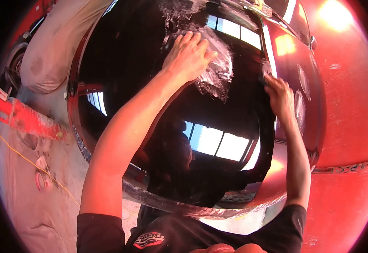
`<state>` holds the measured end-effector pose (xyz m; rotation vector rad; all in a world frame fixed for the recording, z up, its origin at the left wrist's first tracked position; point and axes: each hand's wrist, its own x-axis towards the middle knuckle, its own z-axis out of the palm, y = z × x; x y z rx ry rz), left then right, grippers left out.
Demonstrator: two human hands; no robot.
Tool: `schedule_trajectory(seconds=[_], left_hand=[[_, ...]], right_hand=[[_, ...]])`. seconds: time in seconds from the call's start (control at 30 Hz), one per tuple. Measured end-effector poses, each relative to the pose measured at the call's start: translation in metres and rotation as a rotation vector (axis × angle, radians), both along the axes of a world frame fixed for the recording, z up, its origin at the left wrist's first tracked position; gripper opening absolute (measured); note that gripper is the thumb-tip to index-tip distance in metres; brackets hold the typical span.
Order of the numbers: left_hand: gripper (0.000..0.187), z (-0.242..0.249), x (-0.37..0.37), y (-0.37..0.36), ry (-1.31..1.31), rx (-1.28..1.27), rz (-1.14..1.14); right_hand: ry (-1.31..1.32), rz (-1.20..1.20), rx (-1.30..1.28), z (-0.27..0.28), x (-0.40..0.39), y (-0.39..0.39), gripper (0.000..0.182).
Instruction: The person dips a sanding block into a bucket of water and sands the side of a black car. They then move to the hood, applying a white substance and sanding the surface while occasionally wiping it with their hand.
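Observation:
A large, glossy black car panel [129, 80] curves below me and mirrors bright windows. My left hand [188, 55] lies on it near the top, fingers stretched out and slightly apart. Crumpled, whitish see-through film [219, 63] is bunched under and beside that hand, with more of the wrinkled material above it. At the panel's right edge, my right hand [280, 95] has its fingers curled around a small dark thing at the fingertips, whose kind I cannot tell. A clear scrap [266, 66] sticks up just beyond those fingers.
Clear strips [300, 111] cling to the red car side [312, 139] at right. A cloth-covered shape [51, 50] stands at upper left, above a red metal arm [28, 116]. A yellow cord [36, 164] crosses the floor near a pink tape roll [39, 180].

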<state>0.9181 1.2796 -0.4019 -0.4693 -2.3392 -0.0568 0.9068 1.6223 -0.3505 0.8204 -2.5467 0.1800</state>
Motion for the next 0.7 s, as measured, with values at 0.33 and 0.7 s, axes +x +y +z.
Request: schedule_trajectory(seconds=[0.33,0.7], left_hand=[[0.049,0.015,0.005,0.005,-0.09,0.216,0.016],[0.051,0.006,-0.003,0.003,-0.095,0.209,0.046]], right_hand=[[-0.057,0.048,-0.069,-0.005,0.06,0.003,0.041],[0.07,-0.044,-0.229,-0.007,-0.062,-0.016,0.026]])
